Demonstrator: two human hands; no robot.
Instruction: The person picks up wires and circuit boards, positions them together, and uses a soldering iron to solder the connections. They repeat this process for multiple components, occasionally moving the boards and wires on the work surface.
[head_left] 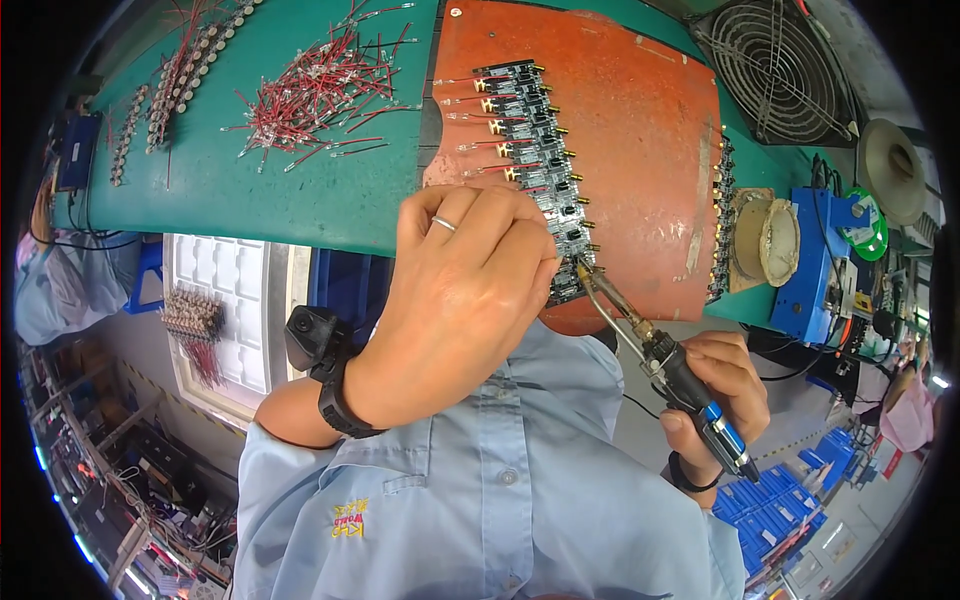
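A row of small black circuit boards (535,140) runs down an orange-red board (640,130). Along the row's upper part, red-wired LEDs (478,146) stick out to the left. My left hand (455,300) bends over the lower boards, its fingers pinched together; whatever lies between the fingertips is hidden. In my right hand (728,385) is a soldering iron (675,365) with a thin metal tube along its front. Its tip meets or nearly meets a board near the lower end of the row, close beside my left fingertips.
A pile of red-wired LEDs (325,95) lies on the green mat (200,190). Another row of boards (722,215) lines the right edge, near a round pale pot (768,240) and a blue device (815,260). A black fan (775,70) stands far right; a white tray (225,350) sits lower left.
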